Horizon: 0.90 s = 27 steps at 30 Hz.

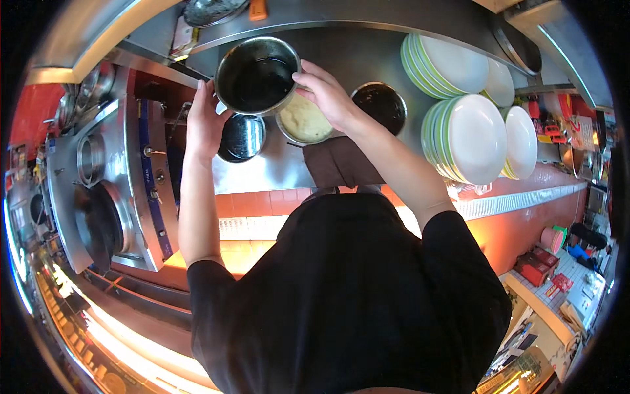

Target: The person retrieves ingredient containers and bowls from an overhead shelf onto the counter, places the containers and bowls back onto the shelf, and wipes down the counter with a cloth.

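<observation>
Between both hands is a round metal pot (256,81) with a dark inside, raised above the steel counter (275,170). My left hand (204,120) grips its left side, near a light-coloured handle or tab. My right hand (322,93) holds the rim and wall on the other side. Below the pot stands a round container of pale, creamy food (306,118), partly hidden by the pot and my right hand. A container with a dark, shiny surface (242,138) is beside my left wrist. Another metal container with dark contents (379,106) stands beyond my right wrist.
Stacked white plates with green rims (477,140) stand at the right of the counter. A dark brown cloth (337,162) lies at the front edge. A shelf edge (315,23) runs across the top. At left is a stove (160,182) with a black wok (98,226).
</observation>
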### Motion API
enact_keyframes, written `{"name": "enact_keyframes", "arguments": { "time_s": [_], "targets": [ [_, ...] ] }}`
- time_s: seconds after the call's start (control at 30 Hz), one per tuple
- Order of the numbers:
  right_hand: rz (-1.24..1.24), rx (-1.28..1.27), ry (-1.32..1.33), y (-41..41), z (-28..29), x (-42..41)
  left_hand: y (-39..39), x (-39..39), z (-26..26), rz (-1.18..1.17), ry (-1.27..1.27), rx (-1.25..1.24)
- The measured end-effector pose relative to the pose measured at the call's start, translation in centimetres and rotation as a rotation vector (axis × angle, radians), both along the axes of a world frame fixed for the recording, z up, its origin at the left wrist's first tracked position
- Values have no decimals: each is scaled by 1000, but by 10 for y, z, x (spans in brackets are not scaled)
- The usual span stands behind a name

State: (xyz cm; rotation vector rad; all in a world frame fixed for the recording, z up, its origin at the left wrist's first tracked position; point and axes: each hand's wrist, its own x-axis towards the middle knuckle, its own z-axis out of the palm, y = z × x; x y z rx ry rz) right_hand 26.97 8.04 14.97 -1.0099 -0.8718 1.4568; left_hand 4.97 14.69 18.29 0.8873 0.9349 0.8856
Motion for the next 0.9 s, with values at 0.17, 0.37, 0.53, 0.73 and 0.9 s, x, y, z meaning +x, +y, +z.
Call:
{"name": "enact_keyframes", "arguments": {
  "time_s": [0.17,0.37,0.53,0.73,0.9],
  "targets": [
    [57,-78,-24,29,-15,-26,25,-27,-33,41,-27,24],
    [62,-99,-38,58,-29,-37,50,-30,-55,101,4,-22],
    [30,-115,-98,76,-33,-38,63,-30,-65,60,-38,-11],
    [8,-124,-38,95,-59,-35,83,-30,-83,3,0,-22],
    [-64,-199,-151,113,-112,-29,106,-30,-113,-3,38,-61]
  ]
}}
